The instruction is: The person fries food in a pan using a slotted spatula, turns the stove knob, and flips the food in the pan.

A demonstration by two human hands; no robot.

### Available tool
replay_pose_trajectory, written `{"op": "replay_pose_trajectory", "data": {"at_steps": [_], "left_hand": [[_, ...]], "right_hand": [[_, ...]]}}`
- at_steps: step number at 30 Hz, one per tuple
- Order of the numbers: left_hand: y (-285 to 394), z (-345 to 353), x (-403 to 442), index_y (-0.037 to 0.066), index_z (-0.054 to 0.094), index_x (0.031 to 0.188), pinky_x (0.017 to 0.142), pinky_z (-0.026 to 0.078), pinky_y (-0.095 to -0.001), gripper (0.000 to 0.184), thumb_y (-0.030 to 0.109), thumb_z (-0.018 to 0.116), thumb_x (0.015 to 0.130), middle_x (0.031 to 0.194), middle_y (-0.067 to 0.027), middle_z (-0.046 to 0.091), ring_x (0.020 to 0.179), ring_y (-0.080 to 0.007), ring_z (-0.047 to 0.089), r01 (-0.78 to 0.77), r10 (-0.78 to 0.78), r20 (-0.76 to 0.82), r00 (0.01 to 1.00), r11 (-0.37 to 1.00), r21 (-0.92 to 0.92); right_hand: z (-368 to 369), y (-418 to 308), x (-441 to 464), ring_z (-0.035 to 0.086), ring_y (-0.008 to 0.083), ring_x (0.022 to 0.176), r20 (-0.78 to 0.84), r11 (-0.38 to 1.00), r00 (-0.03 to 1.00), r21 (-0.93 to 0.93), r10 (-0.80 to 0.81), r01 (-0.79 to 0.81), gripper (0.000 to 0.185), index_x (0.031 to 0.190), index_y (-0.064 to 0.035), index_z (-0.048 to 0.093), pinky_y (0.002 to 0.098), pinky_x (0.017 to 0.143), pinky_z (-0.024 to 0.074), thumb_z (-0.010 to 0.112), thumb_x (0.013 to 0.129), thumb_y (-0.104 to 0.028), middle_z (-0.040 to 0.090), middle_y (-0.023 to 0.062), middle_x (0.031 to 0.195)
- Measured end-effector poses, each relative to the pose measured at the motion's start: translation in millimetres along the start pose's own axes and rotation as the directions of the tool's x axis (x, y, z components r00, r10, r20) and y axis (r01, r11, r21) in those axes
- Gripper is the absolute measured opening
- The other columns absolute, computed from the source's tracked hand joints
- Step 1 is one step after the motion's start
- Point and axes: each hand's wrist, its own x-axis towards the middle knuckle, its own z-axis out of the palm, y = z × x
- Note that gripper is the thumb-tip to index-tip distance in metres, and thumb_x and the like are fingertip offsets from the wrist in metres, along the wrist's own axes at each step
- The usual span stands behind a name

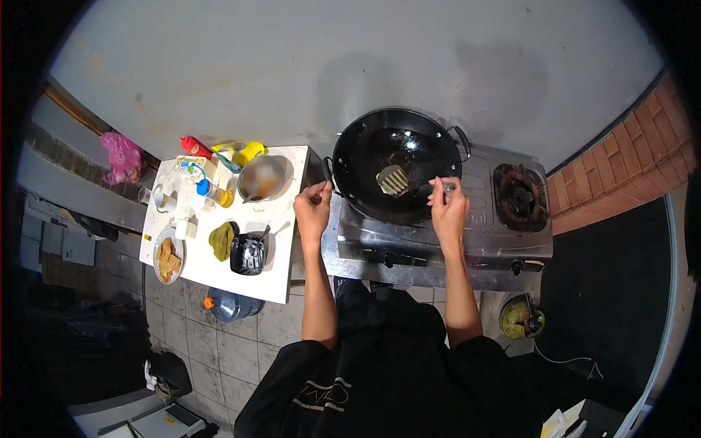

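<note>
A large black wok [365,142] sits on the left side of the gas stove, its inside shiny with oil. My right hand [447,208] is closed around the handle of a slotted spatula [393,182], whose head rests in the wok. Part of that handle is hidden by my fingers. At the wok's left side, my left hand [312,210] has its fingers curled against the lower end of the wok handle [327,169]. Nothing but dark marks and small bits shows in the wok besides the spatula.
Left of the stove [467,255], a white table [274,285] bears a metal bowl [263,177], a black dish [247,255], an oil bottle [213,193] and a plate of food [169,259]. A second burner [520,196] lies right. Below the table stands a water jug [234,305].
</note>
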Motion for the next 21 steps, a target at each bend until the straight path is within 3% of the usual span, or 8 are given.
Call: {"op": "replay_pose_trajectory", "data": {"at_steps": [3, 7, 10, 12, 15, 19, 21], "left_hand": [[0, 0, 0, -0.002, 0.071, 0.094, 0.054, 0.042, -0.0246, 0.023, 0.019, 0.072, 0.084, 0.067, -0.0074, 0.062, 0.055, -0.0083, 0.051, 0.002, -0.002, -0.001, 1.000, 1.000, -0.017], [1, -1, 1, -0.002, 0.071, 0.093, 0.054, 0.042, -0.0253, 0.023, 0.019, 0.072, 0.084, 0.066, -0.0083, 0.061, 0.055, -0.0090, 0.051, -0.006, 0.006, 0.004, 1.000, 1.000, -0.008], [6, -4, 0, -0.002, 0.071, 0.093, 0.054, 0.043, -0.0263, 0.023, 0.019, 0.072, 0.084, 0.066, -0.0100, 0.062, 0.055, -0.0100, 0.052, -0.013, 0.013, 0.000, 1.000, 1.000, 0.021], [10, -6, -1, -0.004, 0.070, 0.098, 0.069, 0.047, -0.0287, 0.026, 0.018, 0.069, 0.085, 0.077, -0.0131, 0.069, 0.069, -0.0141, 0.059, 0.079, -0.081, 0.065, 0.995, 0.996, 0.042], [8, -6, 0, -0.004, 0.070, 0.098, 0.069, 0.047, -0.0285, 0.026, 0.018, 0.070, 0.084, 0.076, -0.0131, 0.068, 0.069, -0.0144, 0.059, 0.061, -0.064, 0.052, 0.997, 0.996, 0.059], [7, -6, 0, -0.004, 0.070, 0.098, 0.068, 0.048, -0.0285, 0.026, 0.018, 0.071, 0.083, 0.076, -0.0133, 0.068, 0.068, -0.0145, 0.059, 0.028, -0.030, 0.048, 0.998, 0.998, 0.054], [3, -5, 0, -0.004, 0.070, 0.098, 0.066, 0.048, -0.0283, 0.027, 0.019, 0.072, 0.083, 0.077, -0.0134, 0.069, 0.067, -0.0143, 0.060, 0.103, -0.101, 0.074, 0.992, 0.995, -0.014]], "right_hand": [[0, 5, 5, 0.063, 0.0165, 0.055, -0.059, 0.999, 0.998, 0.021, -0.034, 0.035, 0.018, 0.089, 0.0038, 0.056, 0.0284, 0.050, 0.0499, 0.058, 0.093, -0.013, 0.065, 0.0111, 0.071], [3, 2, 3, 0.063, 0.0145, 0.057, 0.042, 0.999, 0.999, 0.054, -0.003, 0.000, 0.017, 0.090, 0.0034, 0.057, 0.0278, 0.051, 0.0512, 0.057, 0.094, -0.013, 0.065, 0.0108, 0.073], [-5, -1, 7, 0.063, 0.0146, 0.057, -0.041, 0.999, 0.999, -0.006, 0.036, -0.036, 0.018, 0.089, 0.0041, 0.057, 0.0279, 0.051, 0.0512, 0.056, 0.094, -0.013, 0.065, 0.0114, 0.071], [-2, 2, 6, 0.063, 0.0146, 0.056, -0.012, 1.000, 1.000, 0.009, 0.020, -0.020, 0.017, 0.090, 0.0041, 0.057, 0.0278, 0.050, 0.0509, 0.056, 0.094, -0.013, 0.065, 0.0112, 0.072], [1, 4, 2, 0.063, 0.0147, 0.056, 0.040, 0.999, 0.999, 0.034, -0.005, 0.004, 0.017, 0.090, 0.0039, 0.057, 0.0274, 0.049, 0.0498, 0.056, 0.094, -0.013, 0.065, 0.0101, 0.071], [-2, 2, 8, 0.063, 0.0152, 0.056, -0.033, 1.000, 0.999, 0.012, -0.003, 0.003, 0.017, 0.089, 0.0041, 0.056, 0.0277, 0.049, 0.0495, 0.057, 0.094, -0.012, 0.065, 0.0116, 0.072], [3, 5, 6, 0.063, 0.0147, 0.056, 0.018, 0.999, 1.000, 0.044, 0.000, -0.001, 0.017, 0.089, 0.0042, 0.056, 0.0281, 0.048, 0.0502, 0.056, 0.094, -0.012, 0.066, 0.0119, 0.076]]}}
